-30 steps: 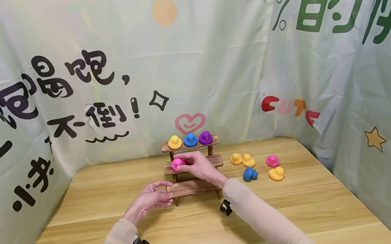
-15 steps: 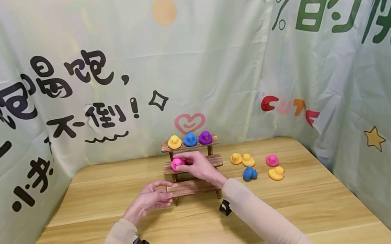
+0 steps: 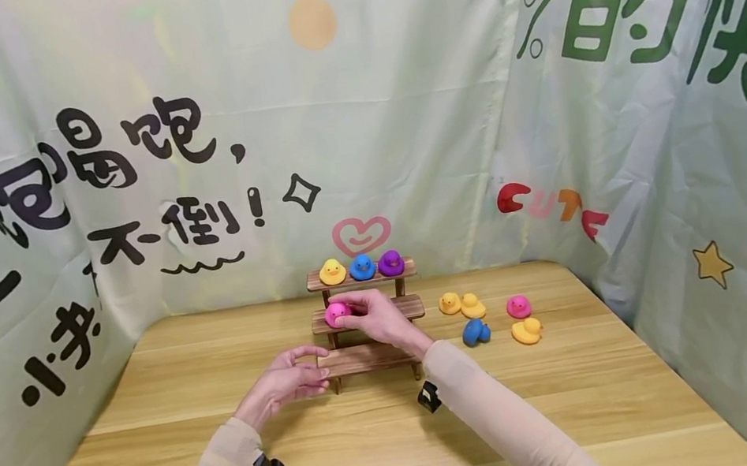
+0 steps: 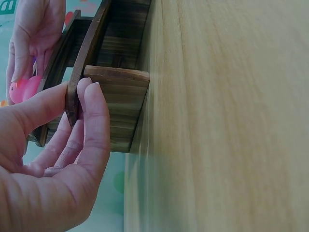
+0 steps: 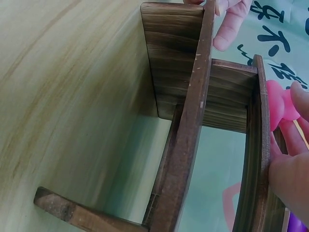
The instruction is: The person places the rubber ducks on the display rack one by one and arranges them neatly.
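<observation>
A three-tier wooden display stand (image 3: 369, 358) stands on the table. On the left of its middle tier sits a pink rubber duck (image 3: 337, 315), and my right hand (image 3: 381, 318) holds it between thumb and fingers. Its body shows against the tier's edge in the right wrist view, beside the fingers. My left hand (image 3: 286, 376) pinches the left end of the lowest tier; in the left wrist view the thumb lies on the top face and the fingers curl beneath. Along the top tier are a yellow duck (image 3: 332, 272), a blue duck (image 3: 362, 267) and a purple duck (image 3: 391, 263).
Right of the stand, several loose ducks lie on the table (image 3: 585, 410): two yellow ones side by side, a tipped blue duck (image 3: 476, 332), another pink duck (image 3: 518, 306) and a yellow duck (image 3: 527, 332). A printed cloth (image 3: 404, 141) hangs behind and along the sides.
</observation>
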Tool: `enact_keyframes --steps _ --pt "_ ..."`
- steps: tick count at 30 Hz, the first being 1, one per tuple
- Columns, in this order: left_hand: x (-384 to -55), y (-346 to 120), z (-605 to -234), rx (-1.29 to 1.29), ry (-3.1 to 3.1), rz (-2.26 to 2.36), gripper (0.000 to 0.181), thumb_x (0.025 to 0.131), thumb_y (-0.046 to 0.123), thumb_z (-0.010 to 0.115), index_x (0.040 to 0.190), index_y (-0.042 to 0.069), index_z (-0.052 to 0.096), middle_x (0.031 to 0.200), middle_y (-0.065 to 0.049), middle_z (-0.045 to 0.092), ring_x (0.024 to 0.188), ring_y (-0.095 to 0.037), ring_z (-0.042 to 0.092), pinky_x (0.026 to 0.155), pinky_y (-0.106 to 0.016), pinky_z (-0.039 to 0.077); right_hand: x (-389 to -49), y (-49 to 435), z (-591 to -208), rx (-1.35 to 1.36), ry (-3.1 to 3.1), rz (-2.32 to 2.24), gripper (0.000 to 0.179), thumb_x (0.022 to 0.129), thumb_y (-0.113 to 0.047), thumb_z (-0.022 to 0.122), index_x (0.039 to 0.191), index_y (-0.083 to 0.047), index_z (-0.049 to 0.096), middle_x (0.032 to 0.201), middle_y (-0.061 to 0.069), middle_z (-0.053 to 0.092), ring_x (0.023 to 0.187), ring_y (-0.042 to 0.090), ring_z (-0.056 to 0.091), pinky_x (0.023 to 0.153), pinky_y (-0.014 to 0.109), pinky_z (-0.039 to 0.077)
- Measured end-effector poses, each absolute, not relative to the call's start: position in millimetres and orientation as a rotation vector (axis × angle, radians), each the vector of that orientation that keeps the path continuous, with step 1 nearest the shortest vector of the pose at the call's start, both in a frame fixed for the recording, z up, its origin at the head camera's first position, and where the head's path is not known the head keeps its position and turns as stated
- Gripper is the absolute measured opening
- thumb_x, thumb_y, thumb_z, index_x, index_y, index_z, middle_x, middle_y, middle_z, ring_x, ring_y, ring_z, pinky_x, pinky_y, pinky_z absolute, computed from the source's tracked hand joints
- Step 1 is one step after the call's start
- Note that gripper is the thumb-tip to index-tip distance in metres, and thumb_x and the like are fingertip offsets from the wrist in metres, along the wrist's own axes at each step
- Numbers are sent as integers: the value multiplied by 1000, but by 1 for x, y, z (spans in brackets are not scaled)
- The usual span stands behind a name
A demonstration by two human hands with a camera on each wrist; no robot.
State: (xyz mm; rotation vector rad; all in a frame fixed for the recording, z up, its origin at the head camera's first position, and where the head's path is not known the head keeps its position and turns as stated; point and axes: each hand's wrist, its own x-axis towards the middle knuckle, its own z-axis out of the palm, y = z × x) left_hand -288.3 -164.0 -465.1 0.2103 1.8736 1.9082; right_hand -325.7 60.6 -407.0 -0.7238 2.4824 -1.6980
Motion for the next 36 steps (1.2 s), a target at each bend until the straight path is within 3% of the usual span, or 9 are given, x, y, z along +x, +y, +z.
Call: enact_keyframes --steps 10,16,26,33,36 --pt "-287 -163 -463 191 1868 1910 45 89 1 68 130 -1 50 86 -6 67 76 -18 69 77 -32 63 -327 64 -409 -736 2471 -1711 46 90 -20 72 135 -17 60 136 5 61 121 20 61 98 29 55" --pt "-287 -162 -463 194 1869 1908 45 89 2 69 130 -1 50 87 -7 67 77 -18 70 76 -31 63 -326 74 -410 -765 2396 -1816 48 92 -13 69 138 -10 56 141 13 56 124 27 59 97 30 55" --pt "-286 -164 -464 199 1881 1907 47 88 1 68 131 -2 49 88 -9 67 76 -18 70 77 -33 63 -324 97 -415 -790 2446 -1869 29 92 -7 68 120 -2 67 117 18 70 107 29 67 91 29 58" --pt "-287 -163 -464 215 1898 1902 45 89 1 68 130 -2 50 89 -9 67 77 -18 70 77 -33 63 -320 118 -412 -748 2400 -1951 25 92 -8 67 114 4 67 109 21 71 99 43 66 88 48 59" --pt "-287 -163 -464 209 1907 1897 45 89 1 68 130 -2 50 88 -9 67 77 -18 70 77 -33 63 -318 128 -411 -726 2412 -1947 25 93 -10 68 113 4 67 106 22 71 97 42 67 84 44 61"
